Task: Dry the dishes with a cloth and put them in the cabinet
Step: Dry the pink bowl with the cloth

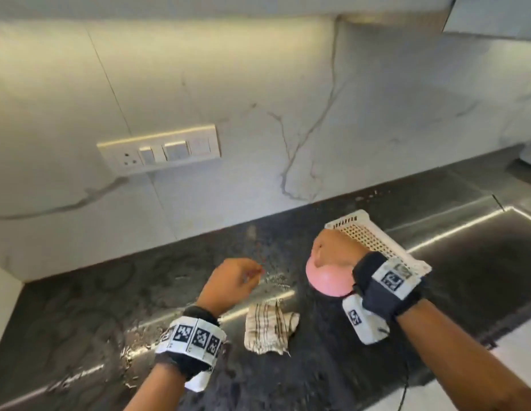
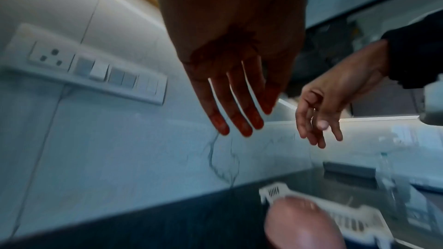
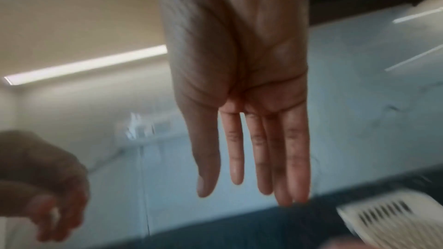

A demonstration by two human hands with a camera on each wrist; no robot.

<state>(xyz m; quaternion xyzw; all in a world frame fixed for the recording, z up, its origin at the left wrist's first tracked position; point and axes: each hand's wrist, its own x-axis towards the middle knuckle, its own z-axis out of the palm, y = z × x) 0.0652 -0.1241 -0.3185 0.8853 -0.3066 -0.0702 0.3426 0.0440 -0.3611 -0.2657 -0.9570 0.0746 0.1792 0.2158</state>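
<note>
A pink bowl (image 1: 326,281) sits upside down on the dark counter (image 1: 80,307), next to a white slotted basket (image 1: 374,241). A striped cloth (image 1: 270,326) lies crumpled on the counter in front of the bowl. My right hand (image 1: 332,247) hovers just above the bowl, its fingers straight and holding nothing. In the left wrist view it hangs clear of the bowl (image 2: 302,224). My left hand (image 1: 237,277) hovers left of the bowl and above the cloth, with its fingers (image 2: 239,120) straight and empty. In the right wrist view the right hand's fingers (image 3: 261,168) point down at the counter.
A marble backsplash with a switch and socket panel (image 1: 160,152) runs behind the counter. A steel sink (image 1: 480,256) lies to the right of the basket. The counter surface is wet near the hands. An upper cabinet edge (image 1: 492,19) shows at top right.
</note>
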